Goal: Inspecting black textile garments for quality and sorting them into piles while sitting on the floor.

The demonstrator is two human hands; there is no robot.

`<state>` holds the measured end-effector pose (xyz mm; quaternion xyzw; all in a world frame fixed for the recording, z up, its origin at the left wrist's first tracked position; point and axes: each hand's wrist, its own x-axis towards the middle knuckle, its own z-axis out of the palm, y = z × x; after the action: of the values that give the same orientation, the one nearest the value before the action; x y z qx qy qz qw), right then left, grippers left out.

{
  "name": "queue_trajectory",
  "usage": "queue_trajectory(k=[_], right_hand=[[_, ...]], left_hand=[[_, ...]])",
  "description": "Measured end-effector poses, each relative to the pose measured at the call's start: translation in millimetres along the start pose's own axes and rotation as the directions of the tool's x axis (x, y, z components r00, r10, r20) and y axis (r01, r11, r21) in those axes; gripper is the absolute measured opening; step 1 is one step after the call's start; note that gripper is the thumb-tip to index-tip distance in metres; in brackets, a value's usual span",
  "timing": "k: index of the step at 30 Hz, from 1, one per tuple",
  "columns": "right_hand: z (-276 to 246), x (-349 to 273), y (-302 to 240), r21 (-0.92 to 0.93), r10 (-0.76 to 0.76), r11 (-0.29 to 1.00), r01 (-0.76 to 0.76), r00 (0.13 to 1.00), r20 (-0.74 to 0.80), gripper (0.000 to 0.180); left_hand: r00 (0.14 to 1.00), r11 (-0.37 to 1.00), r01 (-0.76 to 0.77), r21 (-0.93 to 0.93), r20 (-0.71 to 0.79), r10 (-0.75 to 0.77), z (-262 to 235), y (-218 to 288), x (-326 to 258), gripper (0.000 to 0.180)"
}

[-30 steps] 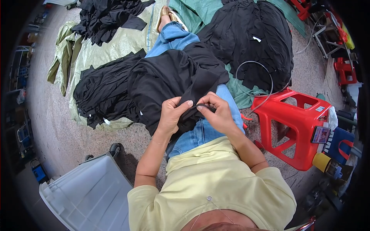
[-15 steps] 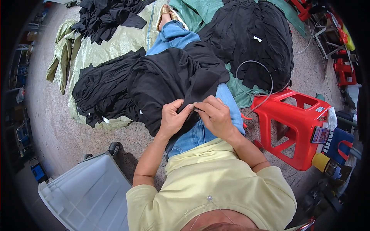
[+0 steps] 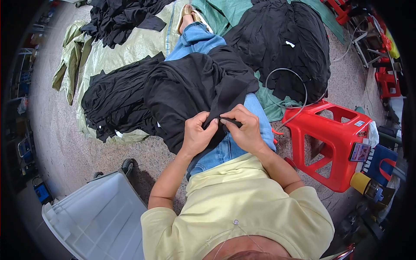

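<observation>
Centrally, the left grip (image 3: 198, 135) and right grip (image 3: 245, 130) are each closed in a narrow pinch on the black cloth (image 3: 180, 93), thumb tips almost meeting at its edge. The cloth lies just ahead of both grips and to their left, draped in deep folds over the blue jeans (image 3: 229, 149). Judged by its drape, the material is soft, limp and fairly light, unlikely to slip or break (though the bunched bulk may drag on the edge). The best hold is probably a fingertip pinch on the thin edge, not the loose folds beyond.
</observation>
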<state>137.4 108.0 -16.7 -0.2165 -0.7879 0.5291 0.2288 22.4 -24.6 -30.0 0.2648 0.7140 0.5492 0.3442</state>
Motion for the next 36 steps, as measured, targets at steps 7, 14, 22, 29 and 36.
queue_trajectory(k=[7,14,22,29,36], right_hand=[[2.4,3.6,18.1,0.596,0.459,0.608,-0.525,0.845,0.276,0.010],[7.7,6.7,16.6,0.724,0.431,0.492,-0.484,0.857,0.282,0.041],[-52.5,26.0,-44.1,0.097,0.060,0.988,-0.120,0.879,0.473,0.019],[-155.7,50.5,-95.0,0.474,-0.205,0.876,0.090,0.959,0.198,0.027],[-209.8,148.7,-105.1,0.580,-0.291,0.678,0.452,0.889,-0.353,0.035]], left_hand=[[0.977,0.818,0.145,-0.557,-0.047,-0.206,17.5,4.6,-1.6,0.009],[0.951,0.696,0.267,-0.667,0.067,-0.301,8.0,14.6,8.7,0.010],[0.858,0.796,-0.480,0.368,0.008,0.513,-29.7,50.3,28.3,0.069],[0.469,0.772,-0.604,0.199,0.872,0.142,-43.2,85.9,-1.1,0.092],[0.528,0.725,-0.477,0.498,0.821,-0.217,-86.7,104.2,36.6,0.046]])
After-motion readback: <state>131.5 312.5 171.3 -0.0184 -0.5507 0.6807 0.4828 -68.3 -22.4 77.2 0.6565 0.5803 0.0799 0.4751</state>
